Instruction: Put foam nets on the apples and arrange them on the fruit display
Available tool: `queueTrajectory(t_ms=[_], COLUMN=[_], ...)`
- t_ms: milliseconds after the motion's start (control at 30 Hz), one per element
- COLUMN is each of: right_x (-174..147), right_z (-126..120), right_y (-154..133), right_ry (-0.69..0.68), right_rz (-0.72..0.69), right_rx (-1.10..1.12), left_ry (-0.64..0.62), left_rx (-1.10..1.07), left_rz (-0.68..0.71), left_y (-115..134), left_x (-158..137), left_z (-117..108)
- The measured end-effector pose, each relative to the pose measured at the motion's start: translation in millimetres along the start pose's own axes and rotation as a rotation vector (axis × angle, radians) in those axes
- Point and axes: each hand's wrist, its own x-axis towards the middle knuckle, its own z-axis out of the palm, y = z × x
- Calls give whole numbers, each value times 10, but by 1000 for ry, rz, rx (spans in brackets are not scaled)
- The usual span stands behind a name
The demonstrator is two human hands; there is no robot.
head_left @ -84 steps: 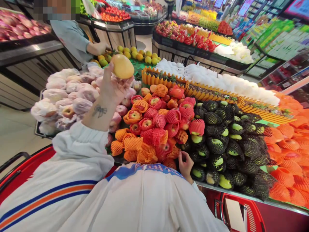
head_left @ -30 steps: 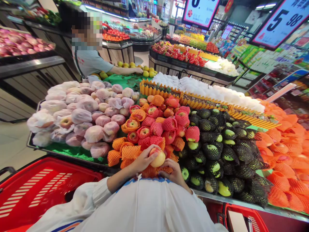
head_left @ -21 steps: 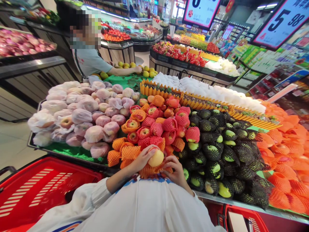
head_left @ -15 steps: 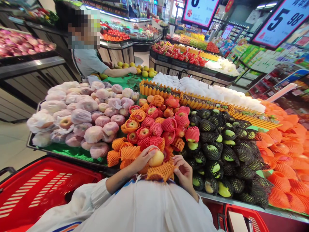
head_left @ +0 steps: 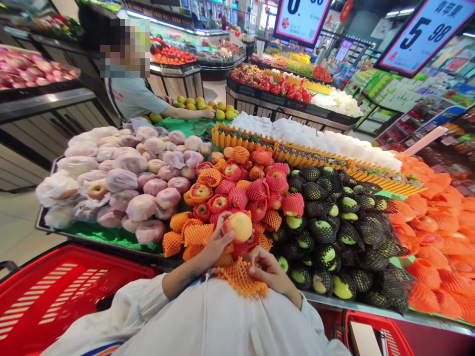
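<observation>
A bare yellow-red apple (head_left: 240,226) is held up in my left hand (head_left: 218,242), its fingers wrapped round the fruit's left side. Lower down, near my body, my right hand (head_left: 270,269) pinches an orange foam net sleeve (head_left: 241,279), which hangs loose and apart from the apple. Just beyond both hands lies a heap of apples in red and orange foam nets (head_left: 237,193). Several folded orange nets (head_left: 196,235) lie to the left of my left hand.
Film-wrapped apples (head_left: 129,178) fill the left of the stand, green fruit in black nets (head_left: 326,237) the right. Farther right is orange-netted fruit (head_left: 438,237). A red shopping basket (head_left: 74,291) stands at lower left. Another person (head_left: 137,99) reaches over yellow-green fruit (head_left: 222,111) behind the stand.
My left hand has lifted the apple up and clear of the orange net. My right hand has moved left and down, now pinching the net nearer my body. The other person's arm has shifted slightly.
</observation>
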Motion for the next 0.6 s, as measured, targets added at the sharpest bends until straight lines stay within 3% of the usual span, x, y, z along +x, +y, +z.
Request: queueTrajectory(t_ms=[67, 300, 433, 600], right_x=[45, 91, 86, 79], right_z=[40, 32, -3, -51], right_y=[12, 143, 210, 214], right_ry=[26, 394, 614, 653], right_rz=[-12, -86, -152, -149], right_rx=[-5, 96, 29, -3], left_ry=[-52, -256, -386, -372], left_rx=[-22, -114, -199, -6], left_rz=[-35, -147, -157, -184], left_y=[-18, -92, -132, -77], left_x=[-13, -108, -126, -124], left_z=[38, 88, 87, 87])
